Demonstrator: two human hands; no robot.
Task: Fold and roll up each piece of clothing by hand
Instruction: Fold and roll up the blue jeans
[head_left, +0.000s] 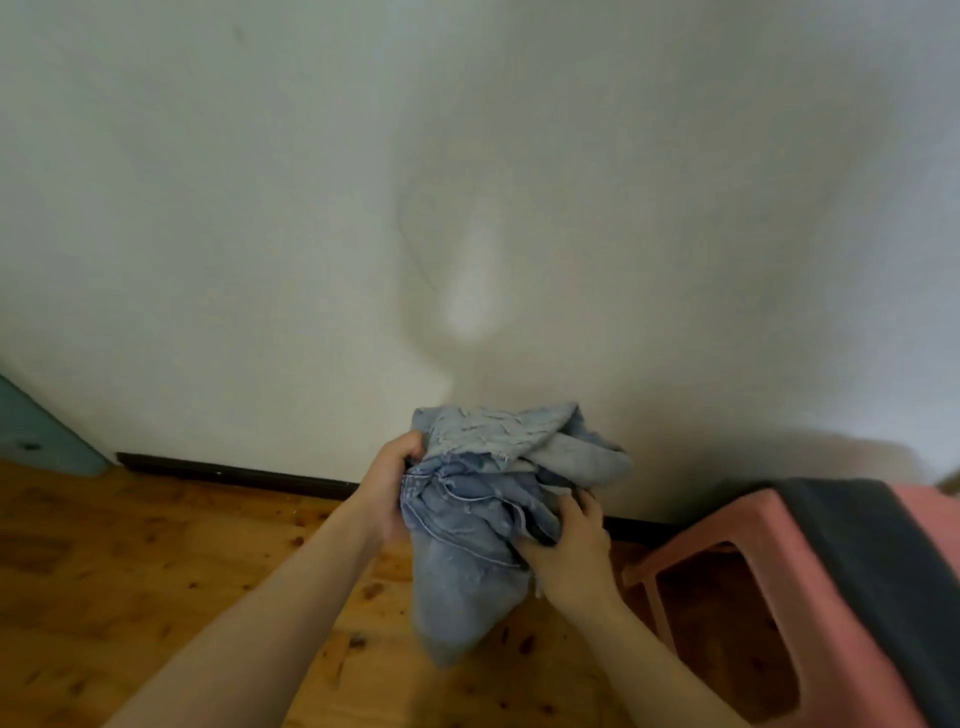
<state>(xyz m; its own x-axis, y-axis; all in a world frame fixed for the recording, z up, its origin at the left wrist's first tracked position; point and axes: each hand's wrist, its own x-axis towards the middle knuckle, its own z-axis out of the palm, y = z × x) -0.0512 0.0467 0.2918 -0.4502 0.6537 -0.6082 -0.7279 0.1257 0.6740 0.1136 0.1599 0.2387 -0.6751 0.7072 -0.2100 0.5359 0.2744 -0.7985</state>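
Wooden floor (156, 571) | left hand (387, 488), right hand (571, 551) gripping bunched jeans (467, 519) | shaking flat first is advisable

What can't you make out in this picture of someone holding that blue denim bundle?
Head view only.
The denim garment: crumpled between left hand and right hand, so its kind and fold state are hidden.
The dark cloth on the pink stool: cut off by the right edge.
A blue object at far left: cut off by the edge, unidentifiable.
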